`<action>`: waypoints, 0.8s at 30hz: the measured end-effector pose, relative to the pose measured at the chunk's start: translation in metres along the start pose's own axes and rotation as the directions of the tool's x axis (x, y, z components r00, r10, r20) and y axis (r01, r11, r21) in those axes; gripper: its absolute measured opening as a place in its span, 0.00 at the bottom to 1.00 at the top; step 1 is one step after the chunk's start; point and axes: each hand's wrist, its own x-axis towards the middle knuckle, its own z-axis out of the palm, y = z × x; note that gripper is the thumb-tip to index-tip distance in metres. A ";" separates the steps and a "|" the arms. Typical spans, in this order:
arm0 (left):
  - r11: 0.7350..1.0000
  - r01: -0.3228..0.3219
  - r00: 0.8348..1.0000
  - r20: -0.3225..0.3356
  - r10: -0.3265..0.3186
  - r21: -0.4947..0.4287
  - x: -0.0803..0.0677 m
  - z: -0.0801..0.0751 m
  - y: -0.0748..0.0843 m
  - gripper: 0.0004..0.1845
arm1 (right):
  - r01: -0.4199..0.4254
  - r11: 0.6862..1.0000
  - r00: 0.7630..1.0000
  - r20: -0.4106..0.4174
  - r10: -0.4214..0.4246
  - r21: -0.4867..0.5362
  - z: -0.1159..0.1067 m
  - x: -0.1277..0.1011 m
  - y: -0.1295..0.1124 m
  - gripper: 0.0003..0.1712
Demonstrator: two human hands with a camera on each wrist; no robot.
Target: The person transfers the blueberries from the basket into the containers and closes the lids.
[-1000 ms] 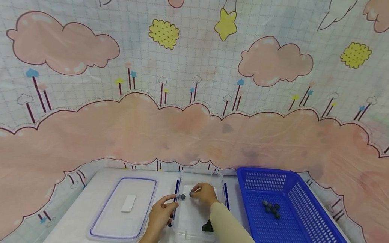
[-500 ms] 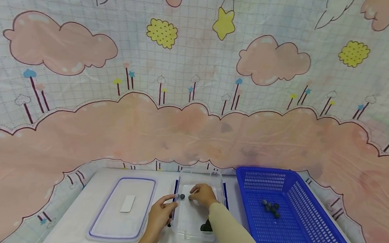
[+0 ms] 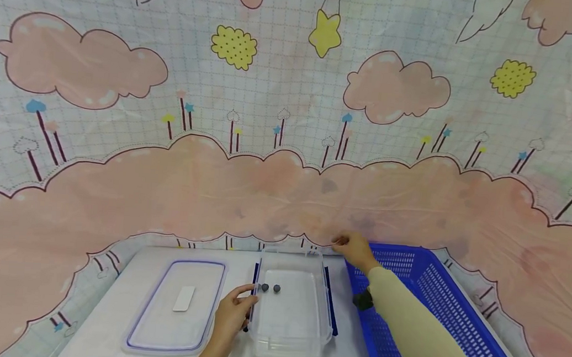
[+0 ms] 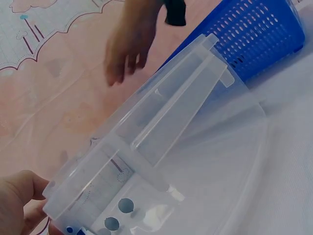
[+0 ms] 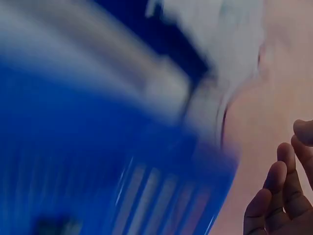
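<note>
My left hand [image 3: 233, 310] grips the left rim of a clear plastic box [image 3: 289, 344], thumb and fingers at its wall in the left wrist view. Two dark blueberries [image 3: 270, 288] lie inside, near the box's left wall; the left wrist view shows them as round blueberries [image 4: 119, 214] on the bottom. My right hand [image 3: 357, 251] hovers over the far left corner of a blue slotted basket [image 3: 485, 319]. Its fingers are loosely bent, and nothing shows between thumb and fingertips [image 5: 285, 152] in the right wrist view. The right forearm hides the middle of the basket.
A clear lid [image 3: 156, 330] with a blue-edged rim lies left of the box, a white rectangle [image 3: 184, 298] on it. Dark blue clips [image 3: 330, 302] flank the box. A patterned cloth [image 3: 284, 200] hangs behind the white table [image 3: 101, 320].
My right hand has let go of a blueberry in the box and moved right and away, up over the basket's far corner. The left hand stays at the box rim.
</note>
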 end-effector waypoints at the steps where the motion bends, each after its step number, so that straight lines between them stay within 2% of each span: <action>1: 1.000 -0.003 1.000 -0.001 0.003 0.002 0.000 0.000 0.000 0.20 | -0.015 1.000 1.000 -0.015 0.015 -0.019 -0.012 -0.002 0.009 0.12; 6: 1.000 -0.007 1.000 -0.001 0.007 0.007 0.001 0.000 0.000 0.20 | -0.122 0.990 0.990 -0.078 0.116 -0.070 -0.060 -0.025 0.048 0.16; 11: 1.000 0.002 1.000 0.008 -0.002 -0.001 0.000 0.001 0.000 0.20 | -0.194 0.974 0.978 -0.098 0.183 -0.115 -0.085 -0.053 0.080 0.17; 17: 1.000 0.015 1.000 0.005 -0.015 0.002 0.002 0.001 0.000 0.21 | -0.251 0.961 0.964 -0.114 0.238 -0.114 -0.091 -0.072 0.109 0.17; 24: 1.000 0.022 1.000 0.004 -0.023 0.011 0.003 0.002 0.000 0.20 | -0.281 0.952 0.960 -0.041 0.278 -0.123 -0.082 -0.088 0.132 0.17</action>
